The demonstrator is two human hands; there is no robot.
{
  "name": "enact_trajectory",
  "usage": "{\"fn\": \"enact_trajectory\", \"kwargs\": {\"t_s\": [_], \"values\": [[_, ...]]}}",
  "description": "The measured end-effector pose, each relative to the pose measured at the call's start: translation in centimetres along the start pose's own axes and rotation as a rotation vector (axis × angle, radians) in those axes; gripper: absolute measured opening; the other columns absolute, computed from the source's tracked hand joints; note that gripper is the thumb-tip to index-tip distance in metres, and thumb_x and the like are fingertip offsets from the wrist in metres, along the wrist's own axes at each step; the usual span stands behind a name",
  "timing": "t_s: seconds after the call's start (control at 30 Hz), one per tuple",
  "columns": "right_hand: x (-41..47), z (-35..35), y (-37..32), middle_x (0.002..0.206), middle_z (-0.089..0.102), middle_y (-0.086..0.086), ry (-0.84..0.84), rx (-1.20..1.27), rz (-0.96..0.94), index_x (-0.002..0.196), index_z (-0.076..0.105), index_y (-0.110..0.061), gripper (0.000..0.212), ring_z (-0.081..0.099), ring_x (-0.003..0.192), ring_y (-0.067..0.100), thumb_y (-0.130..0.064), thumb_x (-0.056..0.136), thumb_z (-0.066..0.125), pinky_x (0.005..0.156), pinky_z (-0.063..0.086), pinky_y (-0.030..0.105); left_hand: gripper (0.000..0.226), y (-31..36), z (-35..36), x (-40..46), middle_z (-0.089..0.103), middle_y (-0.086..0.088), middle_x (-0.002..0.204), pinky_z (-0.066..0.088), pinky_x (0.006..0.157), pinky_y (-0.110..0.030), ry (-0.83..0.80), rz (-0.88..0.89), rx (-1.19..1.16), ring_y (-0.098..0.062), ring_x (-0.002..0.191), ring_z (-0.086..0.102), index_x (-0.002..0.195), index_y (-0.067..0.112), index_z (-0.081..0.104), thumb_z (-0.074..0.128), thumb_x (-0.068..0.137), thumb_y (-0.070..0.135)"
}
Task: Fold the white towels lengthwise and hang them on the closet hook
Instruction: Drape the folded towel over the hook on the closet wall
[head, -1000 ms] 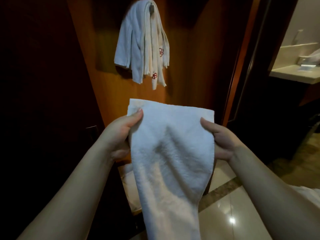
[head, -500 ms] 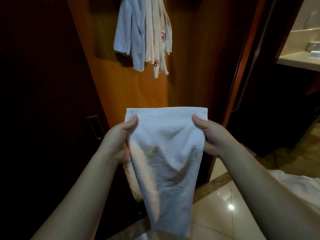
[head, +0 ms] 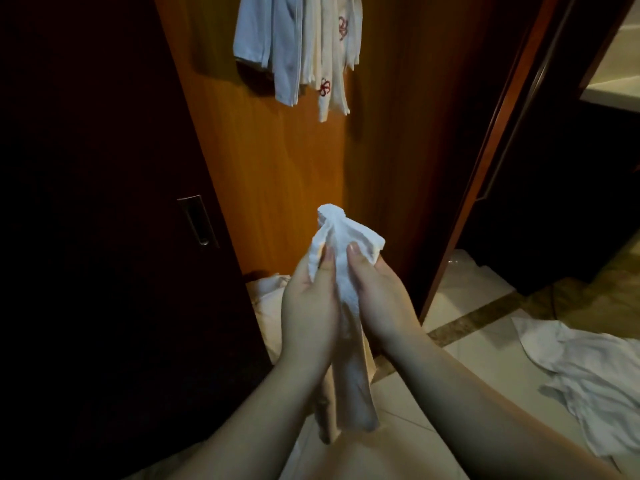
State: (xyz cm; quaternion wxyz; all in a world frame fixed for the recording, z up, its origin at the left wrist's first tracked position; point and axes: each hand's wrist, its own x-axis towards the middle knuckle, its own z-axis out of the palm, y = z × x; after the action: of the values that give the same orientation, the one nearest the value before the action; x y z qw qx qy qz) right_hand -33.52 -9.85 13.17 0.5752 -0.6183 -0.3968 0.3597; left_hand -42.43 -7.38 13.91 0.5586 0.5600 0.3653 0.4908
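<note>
Two hands — left hand (head: pixel 309 306), right hand (head: pixel 380 299) — pinching white towel (head: pixel 341 237), bunched above grip, tail below

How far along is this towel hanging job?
Partway. Done: several folded towels already hang high on the wooden closet panel. In hand: the left hand and right hand pinch one white towel, brought together into a narrow lengthwise strip, not yet hung. Left: a crumpled towel on the tiled floor and more cloth at the closet's foot.

Both hands (head: pixel 341 296) pinch folded white towel (head: pixel 346 233) together; hung towels (head: pixel 301 50) above
</note>
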Motion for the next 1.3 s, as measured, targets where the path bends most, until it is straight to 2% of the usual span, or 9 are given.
{"fn": "enact_trajectory", "kwargs": {"t_s": [0.13,0.3,0.73,0.83,0.9,1.0,1.17,1.23,1.3], "values": [[0.0,-0.2,-0.9,0.104,0.073,-0.016,-0.055,-0.015,-0.040,0.120,0.064,-0.036,0.046,0.067,0.098,-0.005,-0.063,0.093,0.038,0.075,0.049,0.012,0.017,0.0,-0.4,0.1,0.074,0.016,0.094,0.054,0.073,-0.013,-0.098,0.003,0.012,0.004,0.089,0.069,0.105,0.038,0.063,0.047,0.101,0.038],[0.0,-0.7,-1.4,0.093,0.070,-0.030,-0.107,-0.022,-0.042,0.101,0.062,-0.042,0.043,0.067,0.091,-0.009,-0.069,0.083,0.035,0.069,0.049,0.009,0.026,0.1,-0.2,0.6,0.072,-0.011,0.095,0.055,0.074,-0.015,-0.261,-0.144,-0.105,-0.013,0.092,0.070,0.103,0.023,0.064,0.040,0.104,0.034],[-0.8,-0.5,-1.4,0.089,0.071,-0.032,-0.100,0.064,-0.117,0.101,0.060,-0.039,0.028,0.067,0.089,-0.011,-0.048,0.102,0.034,0.066,0.048,0.004,0.033,1.1,-0.2,0.7,0.076,0.000,0.104,0.057,0.075,-0.017,-0.241,-0.108,-0.122,-0.010,0.098,0.072,0.116,0.014,0.064,0.038,0.105,0.031],[-1.0,-0.7,-1.6,0.090,0.072,-0.022,-0.134,0.025,-0.133,0.102,0.059,-0.039,0.037,0.065,0.087,-0.015,-0.062,0.089,0.033,0.066,0.045,0.001,0.048,1.0,-0.2,0.2,0.073,-0.005,0.109,0.055,0.082,-0.016,-0.303,-0.074,-0.047,-0.006,0.102,0.070,0.120,0.019,0.061,0.042,0.091,0.051],[-0.9,-0.9,-1.9,0.099,0.068,-0.018,-0.177,0.025,-0.135,0.110,0.056,-0.040,0.044,0.063,0.092,-0.015,-0.066,0.085,0.031,0.071,0.046,0.001,0.081,0.7,-0.3,0.3,0.061,-0.005,0.136,0.050,0.102,-0.024,-0.373,-0.055,0.044,-0.008,0.124,0.059,0.142,0.024,0.048,0.037,0.080,0.075],[-0.5,-1.3,-2.3,0.101,0.067,-0.029,-0.246,-0.020,-0.148,0.106,0.055,-0.056,0.028,0.064,0.099,-0.010,-0.072,0.090,0.038,0.080,0.049,0.008,0.123,0.1,-0.5,0.7,0.024,-0.001,0.165,0.029,0.121,-0.045,-0.430,0.012,0.162,-0.015,0.150,0.026,0.160,0.027,0.016,0.025,0.062,0.100],[0.4,-2.2,-2.3,0.099,0.074,-0.014,-0.113,-0.059,-0.185,0.101,0.065,-0.041,0.036,0.070,0.094,0.002,-0.066,0.087,0.043,0.091,0.055,0.029,0.118,0.2,-0.3,1.0,0.001,0.017,0.167,0.011,0.126,-0.045,-0.544,0.110,0.264,0.006,0.150,-0.001,0.156,0.043,0.014,0.009,0.056,0.105],[0.8,-3.0,-2.6,0.102,0.076,-0.003,-0.079,0.030,-0.135,0.098,0.073,-0.034,0.041,0.073,0.098,0.015,-0.063,0.087,0.045,0.098,0.053,0.045,0.133,0.3,-1.0,1.8,0.014,0.012,0.166,0.015,0.124,-0.035,-0.535,0.124,0.233,0.003,0.150,0.004,0.153,0.024,0.036,0.009,0.053,0.106],[1.6,-4.0,-3.1,0.105,0.077,0.005,-0.085,0.096,-0.120,0.100,0.076,-0.030,0.041,0.073,0.101,0.024,-0.059,0.086,0.050,0.102,0.050,0.054,0.107,0.4,-2.2,2.4,0.044,0.015,0.153,0.033,0.107,-0.011,-0.384,0.205,0.103,0.008,0.140,0.034,0.136,0.016,0.060,0.023,0.075,0.095]]}}
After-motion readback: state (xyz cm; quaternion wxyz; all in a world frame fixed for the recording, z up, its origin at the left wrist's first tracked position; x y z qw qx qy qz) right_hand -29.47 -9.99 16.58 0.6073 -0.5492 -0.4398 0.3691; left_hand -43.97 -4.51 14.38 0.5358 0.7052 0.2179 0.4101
